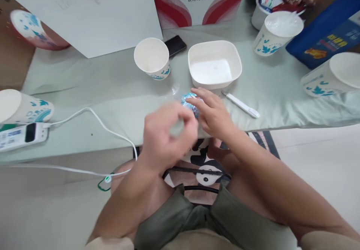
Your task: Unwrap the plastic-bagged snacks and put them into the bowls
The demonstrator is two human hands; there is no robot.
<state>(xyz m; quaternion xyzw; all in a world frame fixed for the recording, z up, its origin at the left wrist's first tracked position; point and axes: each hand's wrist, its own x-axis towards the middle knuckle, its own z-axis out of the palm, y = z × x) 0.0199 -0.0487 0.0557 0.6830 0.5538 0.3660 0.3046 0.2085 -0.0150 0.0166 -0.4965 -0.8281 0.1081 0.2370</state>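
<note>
My left hand (pixel 168 133) is raised over the table's front edge, blurred by motion. Its fingers curl round to meet the thumb in a ring; whatever is pinched there, if anything, cannot be made out. My right hand (pixel 213 112) is open, fingers stretched and apart, over a small shiny blue wrapped packet (pixel 188 99). The hand partly hides the packet, and a firm grip does not show. A clear scrap of plastic film (pixel 175 89) lies just left of it. Beyond my right hand stands a white rectangular bowl (pixel 215 70); a white utility knife (pixel 242 104) lies to the right.
A paper cup (pixel 152 56) stands near a black phone (pixel 176 45). More cups (pixel 278 32) (pixel 332 75) are at right, one cup (pixel 36 107) at left. A white cable (pixel 107 128) runs from a power strip (pixel 26 135) over the edge. Boxes (pixel 197 8) line the back.
</note>
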